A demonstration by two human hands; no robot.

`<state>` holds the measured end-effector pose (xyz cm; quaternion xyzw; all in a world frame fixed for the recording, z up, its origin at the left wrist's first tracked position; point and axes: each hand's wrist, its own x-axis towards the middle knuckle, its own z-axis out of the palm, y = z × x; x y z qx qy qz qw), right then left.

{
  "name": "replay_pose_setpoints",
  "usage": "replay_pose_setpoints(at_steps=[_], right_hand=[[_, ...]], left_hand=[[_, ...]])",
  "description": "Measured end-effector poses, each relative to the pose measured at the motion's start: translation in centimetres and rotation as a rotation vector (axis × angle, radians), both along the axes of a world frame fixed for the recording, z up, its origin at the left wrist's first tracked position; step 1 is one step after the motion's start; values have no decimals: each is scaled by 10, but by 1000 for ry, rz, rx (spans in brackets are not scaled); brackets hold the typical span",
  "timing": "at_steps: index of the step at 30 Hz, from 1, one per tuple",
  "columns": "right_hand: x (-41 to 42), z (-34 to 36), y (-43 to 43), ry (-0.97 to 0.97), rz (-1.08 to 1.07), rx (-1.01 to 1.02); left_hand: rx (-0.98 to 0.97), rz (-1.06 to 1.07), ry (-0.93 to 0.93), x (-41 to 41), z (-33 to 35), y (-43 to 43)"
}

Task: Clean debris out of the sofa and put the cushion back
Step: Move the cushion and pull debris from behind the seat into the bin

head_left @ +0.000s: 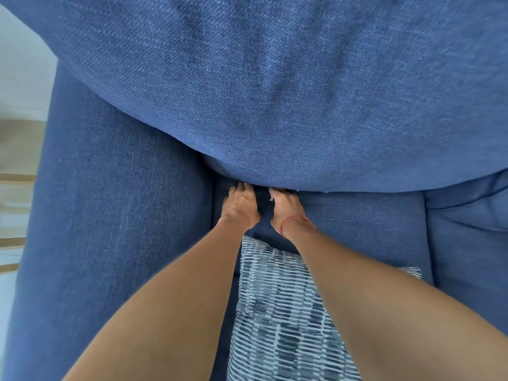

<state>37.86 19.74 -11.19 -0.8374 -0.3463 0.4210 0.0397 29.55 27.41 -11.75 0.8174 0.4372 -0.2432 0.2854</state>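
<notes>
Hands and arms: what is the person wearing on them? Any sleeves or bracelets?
No sleeves show: both arms are bare as far as the picture reaches. The right hand has a thin red string bracelet around its wrist. The left hand wears nothing. No rings or watch can be seen.

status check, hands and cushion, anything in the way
Left hand and right hand: fingertips tucked under blue cushion. Cushion raised over seat. Patterned pillow lies under forearms.

This looks like a living room in a home. A blue fabric sofa (110,215) fills the view, a patterned throw pillow (275,312) lies on it, and a pale wall (22,78) stands at the left.
</notes>
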Motion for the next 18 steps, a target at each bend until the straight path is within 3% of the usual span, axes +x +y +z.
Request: replay_pose_setpoints(at_steps=[4,12,18], right_hand=[[-5,24,-24,-85,-80,167],[-18,113,-26,-121,-70,246],[-75,161,8,-39,12,334]], left_hand=[[16,203,-203,-19,26,-25],[-12,508,-316,-59,117,-61],[191,605,-376,-117,165,-31]])
